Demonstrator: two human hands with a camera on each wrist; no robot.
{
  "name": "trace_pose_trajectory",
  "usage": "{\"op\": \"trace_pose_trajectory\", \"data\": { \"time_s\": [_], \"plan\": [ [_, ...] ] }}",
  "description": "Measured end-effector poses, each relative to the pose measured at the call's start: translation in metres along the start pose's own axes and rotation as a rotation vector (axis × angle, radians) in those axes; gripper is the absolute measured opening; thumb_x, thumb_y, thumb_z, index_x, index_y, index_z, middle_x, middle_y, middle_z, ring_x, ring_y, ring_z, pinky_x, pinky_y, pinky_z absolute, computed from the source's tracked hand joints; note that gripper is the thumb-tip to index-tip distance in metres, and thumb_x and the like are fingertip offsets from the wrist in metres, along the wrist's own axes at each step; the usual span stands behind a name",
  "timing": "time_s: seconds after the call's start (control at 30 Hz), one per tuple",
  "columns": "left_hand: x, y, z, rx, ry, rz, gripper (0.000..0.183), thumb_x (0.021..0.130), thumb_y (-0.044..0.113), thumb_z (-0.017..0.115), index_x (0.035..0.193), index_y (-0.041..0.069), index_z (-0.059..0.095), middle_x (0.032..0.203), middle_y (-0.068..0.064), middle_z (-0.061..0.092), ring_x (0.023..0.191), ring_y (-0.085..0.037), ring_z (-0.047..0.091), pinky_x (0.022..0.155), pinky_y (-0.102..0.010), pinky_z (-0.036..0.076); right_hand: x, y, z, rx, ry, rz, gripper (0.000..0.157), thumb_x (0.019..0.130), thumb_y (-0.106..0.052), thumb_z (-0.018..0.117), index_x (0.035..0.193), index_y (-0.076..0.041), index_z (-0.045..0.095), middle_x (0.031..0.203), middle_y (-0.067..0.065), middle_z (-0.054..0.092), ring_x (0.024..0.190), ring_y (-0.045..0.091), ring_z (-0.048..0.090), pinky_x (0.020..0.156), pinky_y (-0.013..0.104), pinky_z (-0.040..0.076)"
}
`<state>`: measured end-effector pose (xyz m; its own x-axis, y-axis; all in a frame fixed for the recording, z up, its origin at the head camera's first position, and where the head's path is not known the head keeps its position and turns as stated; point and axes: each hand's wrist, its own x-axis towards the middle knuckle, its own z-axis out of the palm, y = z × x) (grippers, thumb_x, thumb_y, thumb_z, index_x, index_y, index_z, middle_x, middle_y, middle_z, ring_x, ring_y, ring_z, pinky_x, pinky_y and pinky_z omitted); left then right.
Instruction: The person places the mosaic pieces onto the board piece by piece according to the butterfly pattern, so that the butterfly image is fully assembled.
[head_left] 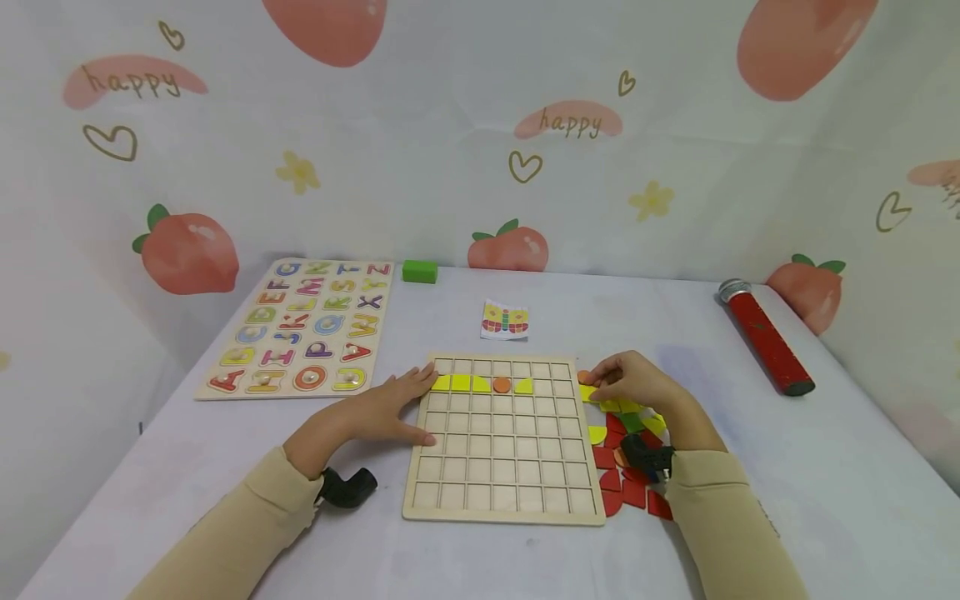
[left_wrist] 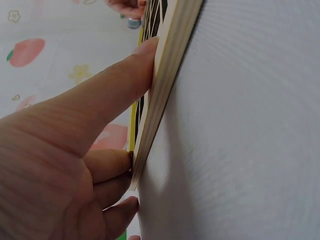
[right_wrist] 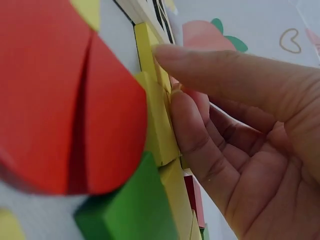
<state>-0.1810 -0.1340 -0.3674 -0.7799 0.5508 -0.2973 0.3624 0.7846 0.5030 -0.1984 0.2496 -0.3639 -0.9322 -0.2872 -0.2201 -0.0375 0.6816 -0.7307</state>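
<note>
A wooden grid board (head_left: 504, 510) lies in the middle of the table. In one of its upper rows are several yellow pieces (head_left: 461, 383) and an orange disc (head_left: 502, 385). My left hand (head_left: 386, 408) rests at the board's left edge, fingers spread, thumb (left_wrist: 135, 70) on the rim. My right hand (head_left: 637, 383) is beyond the board's upper right corner, over loose pieces. Its thumb (right_wrist: 200, 65) and index finger pinch a yellow piece (right_wrist: 146, 47) beside the board. Another orange disc (head_left: 583, 377) shows by the fingertips.
Loose red pieces (head_left: 633, 493), yellow ones and a green one (head_left: 632, 422) lie right of the board. Behind it is a small picture card (head_left: 505, 321). An alphabet board (head_left: 300, 329) and a green block (head_left: 420, 272) stand back left, a red microphone (head_left: 768, 342) back right.
</note>
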Motion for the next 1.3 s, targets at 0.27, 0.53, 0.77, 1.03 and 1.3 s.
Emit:
{"op": "trace_pose_trajectory", "data": {
  "time_s": [0.27, 0.53, 0.77, 1.03, 1.3],
  "plan": [
    [0.001, -0.001, 0.000, 0.005, -0.003, -0.003, 0.101, 0.075, 0.056, 0.068, 0.151, 0.015, 0.015, 0.159, -0.002, 0.004, 0.146, -0.031, 0.003, 0.118, -0.051, 0.007, 0.002, 0.002, 0.001, -0.004, -0.018, -0.031, 0.028, 0.078, -0.009, 0.073, 0.101, 0.006, 0.066, 0.082, 0.007, 0.062, 0.072, 0.016, 0.052, 0.062, 0.024, 0.048],
    [0.000, 0.001, 0.000, -0.004, -0.003, -0.001, 0.102, 0.075, 0.055, 0.069, 0.151, 0.013, 0.015, 0.159, -0.002, 0.003, 0.146, -0.031, 0.003, 0.118, -0.051, 0.007, 0.004, 0.002, 0.002, -0.013, -0.042, -0.035, 0.025, 0.077, -0.007, 0.074, 0.095, 0.005, 0.061, 0.076, 0.005, 0.053, 0.071, 0.017, 0.047, 0.059, 0.023, 0.044],
    [-0.001, 0.001, -0.001, -0.006, 0.000, -0.003, 0.101, 0.075, 0.054, 0.069, 0.150, 0.014, 0.016, 0.159, -0.002, 0.003, 0.146, -0.030, 0.003, 0.117, -0.052, 0.007, 0.003, 0.001, 0.001, -0.021, -0.057, -0.066, 0.024, 0.077, -0.007, 0.074, 0.090, 0.002, 0.056, 0.074, 0.005, 0.050, 0.069, 0.018, 0.046, 0.058, 0.025, 0.042],
    [-0.002, 0.001, -0.002, 0.002, 0.000, -0.006, 0.101, 0.075, 0.054, 0.069, 0.150, 0.014, 0.015, 0.159, -0.003, 0.004, 0.146, -0.031, 0.004, 0.118, -0.051, 0.008, 0.006, -0.003, -0.004, 0.019, -0.025, -0.011, 0.019, 0.085, -0.011, 0.066, 0.096, 0.003, 0.061, 0.086, 0.007, 0.063, 0.076, 0.015, 0.056, 0.070, 0.025, 0.051],
    [0.000, -0.001, 0.000, -0.014, 0.001, 0.026, 0.101, 0.075, 0.053, 0.070, 0.150, 0.011, 0.016, 0.159, -0.004, 0.005, 0.146, -0.028, 0.004, 0.118, -0.049, 0.005, 0.014, -0.017, 0.004, 0.165, -0.081, -0.055, 0.023, 0.089, -0.013, 0.063, 0.100, 0.008, 0.062, 0.088, 0.009, 0.065, 0.077, 0.014, 0.062, 0.076, 0.029, 0.056]
  ]
}}
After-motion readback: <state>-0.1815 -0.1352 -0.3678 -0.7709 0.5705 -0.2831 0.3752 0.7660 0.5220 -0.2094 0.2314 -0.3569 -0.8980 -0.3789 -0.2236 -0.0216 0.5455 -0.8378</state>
